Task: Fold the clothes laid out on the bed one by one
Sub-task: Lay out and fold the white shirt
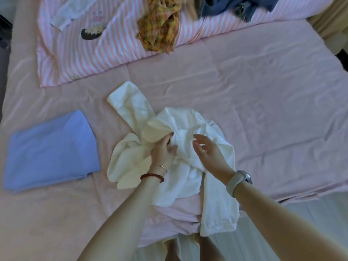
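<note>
White shirt (188, 147) lies crumpled on the pink bed (263, 100), near edge at 6 o'clock, one sleeve hanging over that edge. Left hand (162, 149): grip clamped on a bunch of the shirt's fabric, fingers curled into it. Right hand (207, 153): fingers apart and relaxed, just above the shirt, holding nothing. Folded blue garment (50, 149) at 9 o'clock. Yellow plaid garment (160, 27) at 12 o'clock on the striped cover (84, 53); dark blue clothes (235, 4) at 1 o'clock.
</note>
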Motion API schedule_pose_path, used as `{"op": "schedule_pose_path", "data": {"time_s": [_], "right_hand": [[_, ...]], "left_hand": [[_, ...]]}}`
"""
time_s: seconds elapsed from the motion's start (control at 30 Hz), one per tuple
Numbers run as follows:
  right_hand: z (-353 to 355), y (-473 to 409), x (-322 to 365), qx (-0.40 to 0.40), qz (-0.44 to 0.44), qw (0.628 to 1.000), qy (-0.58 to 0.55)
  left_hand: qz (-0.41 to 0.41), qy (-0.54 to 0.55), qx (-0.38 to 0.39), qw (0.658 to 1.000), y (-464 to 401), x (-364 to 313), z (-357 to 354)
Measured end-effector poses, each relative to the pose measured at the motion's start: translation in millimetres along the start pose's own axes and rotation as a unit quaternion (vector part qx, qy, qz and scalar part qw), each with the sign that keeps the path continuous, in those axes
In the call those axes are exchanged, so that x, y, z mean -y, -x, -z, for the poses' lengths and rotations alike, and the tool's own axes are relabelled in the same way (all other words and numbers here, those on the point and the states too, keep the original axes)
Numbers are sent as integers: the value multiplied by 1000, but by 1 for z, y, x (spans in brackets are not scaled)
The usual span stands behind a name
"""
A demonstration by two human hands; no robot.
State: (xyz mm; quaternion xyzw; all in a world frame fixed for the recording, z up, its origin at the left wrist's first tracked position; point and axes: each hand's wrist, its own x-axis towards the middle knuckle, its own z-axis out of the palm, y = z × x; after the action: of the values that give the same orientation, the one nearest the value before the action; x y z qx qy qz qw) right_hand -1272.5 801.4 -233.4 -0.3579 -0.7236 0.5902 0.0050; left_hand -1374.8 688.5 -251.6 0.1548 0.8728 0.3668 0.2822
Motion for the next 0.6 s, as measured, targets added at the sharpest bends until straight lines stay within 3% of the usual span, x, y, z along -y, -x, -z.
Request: {"op": "schedule_pose_path", "data": {"time_s": [0.07, 0.13, 0.23, 0.33, 0.43, 0.6], "right_hand": [[6, -10, 10, 34, -57, 986, -154], [6, -21, 14, 73, -119, 970, -198], [-10, -36, 15, 100, -114, 988, -5], [-27, -51, 8, 53, -77, 989, 114], [-26, -51, 4, -15, -38, 992, 117], [-15, -45, 26, -34, 58, 995, 79]], "left_hand": [[-124, -29, 60, 990, 30, -4, -10], [-121, -85, 80, 986, 49, 5, -8], [-51, -92, 43, 994, 55, 24, 5], [6, -131, -5, 991, 35, 39, 22], [48, -213, 13, 976, 13, 47, 27], [31, -11, -29, 999, 15, 39, 37]]}}
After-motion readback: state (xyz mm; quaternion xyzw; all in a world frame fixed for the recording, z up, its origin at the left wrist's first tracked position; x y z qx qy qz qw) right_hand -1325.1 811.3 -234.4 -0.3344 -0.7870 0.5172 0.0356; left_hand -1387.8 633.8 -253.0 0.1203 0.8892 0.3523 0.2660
